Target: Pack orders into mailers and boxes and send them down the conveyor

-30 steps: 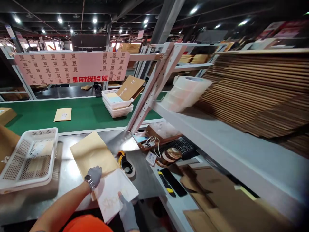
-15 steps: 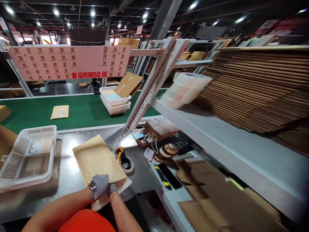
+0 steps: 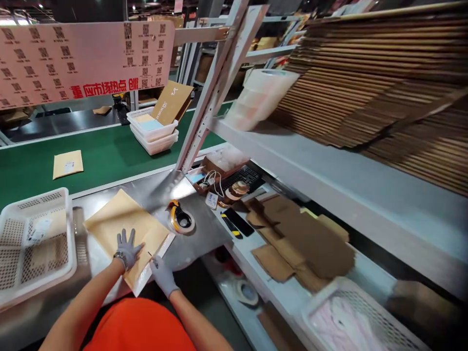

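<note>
A tan padded envelope (image 3: 117,222) lies on the steel worktable (image 3: 183,192) in front of me. My left hand (image 3: 127,249), in a grey glove with a wristwatch, rests flat on the envelope with its fingers spread. At the envelope's near edge, my gloved right hand (image 3: 163,274) pinches the white flap strip (image 3: 155,258). A tape dispenser (image 3: 180,220) sits just right of the envelope.
A white mesh basket (image 3: 34,243) stands at the left. Behind runs a green conveyor (image 3: 106,158) carrying a small envelope (image 3: 68,164) and stacked white trays (image 3: 153,134). Flat cardboard (image 3: 365,87) fills the shelf at right, beside tape rolls (image 3: 261,97); loose cardboard (image 3: 303,239) and a keyboard (image 3: 243,175) lie below.
The white item that I held has gone inside the envelope. My left hand now lies flat on the envelope and my right hand is at its flap. The view has tilted down.
</note>
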### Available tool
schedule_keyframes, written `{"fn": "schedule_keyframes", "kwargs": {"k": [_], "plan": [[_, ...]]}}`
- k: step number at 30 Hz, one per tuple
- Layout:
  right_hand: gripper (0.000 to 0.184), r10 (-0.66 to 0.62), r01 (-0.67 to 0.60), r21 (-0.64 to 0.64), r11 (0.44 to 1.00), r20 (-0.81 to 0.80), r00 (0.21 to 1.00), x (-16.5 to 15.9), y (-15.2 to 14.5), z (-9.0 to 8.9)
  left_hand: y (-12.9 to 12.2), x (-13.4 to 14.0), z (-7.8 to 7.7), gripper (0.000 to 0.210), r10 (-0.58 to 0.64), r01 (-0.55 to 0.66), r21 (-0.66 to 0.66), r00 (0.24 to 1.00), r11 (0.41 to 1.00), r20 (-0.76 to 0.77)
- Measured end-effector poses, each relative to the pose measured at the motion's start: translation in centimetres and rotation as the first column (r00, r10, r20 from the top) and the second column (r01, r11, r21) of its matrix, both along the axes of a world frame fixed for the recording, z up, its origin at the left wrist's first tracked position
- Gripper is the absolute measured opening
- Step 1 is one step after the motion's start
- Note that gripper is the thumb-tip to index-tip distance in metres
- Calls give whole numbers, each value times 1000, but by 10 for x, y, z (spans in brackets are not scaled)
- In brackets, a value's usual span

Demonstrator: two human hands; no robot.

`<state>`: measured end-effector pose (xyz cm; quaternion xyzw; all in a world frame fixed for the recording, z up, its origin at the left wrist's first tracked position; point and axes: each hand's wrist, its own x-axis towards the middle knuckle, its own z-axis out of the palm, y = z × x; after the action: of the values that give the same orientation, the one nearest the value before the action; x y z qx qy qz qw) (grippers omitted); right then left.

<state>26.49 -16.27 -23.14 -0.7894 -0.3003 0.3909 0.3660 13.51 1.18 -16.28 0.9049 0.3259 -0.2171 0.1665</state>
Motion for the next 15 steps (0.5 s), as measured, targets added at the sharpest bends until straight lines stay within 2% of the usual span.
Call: {"fn": "schedule_keyframes", "kwargs": {"k": [4,8,12,15], "plan": [[29,167,-149,-112,983,178,970,-47,-11,5,0,5,-5,75,-21,22,8,999,1000,-29],[35,292,-248,-194,949,247,924,-82,-11,9,3,6,-13,76,-55,57,43,998,997,-36],[18,281,-227,-223,948,250,927,-101,-17,10,7,0,-21,75,-134,134,57,991,989,6],[10,193,-149,-206,967,211,958,-107,-23,11,10,-4,-20,76,-193,192,44,981,980,20]]}}
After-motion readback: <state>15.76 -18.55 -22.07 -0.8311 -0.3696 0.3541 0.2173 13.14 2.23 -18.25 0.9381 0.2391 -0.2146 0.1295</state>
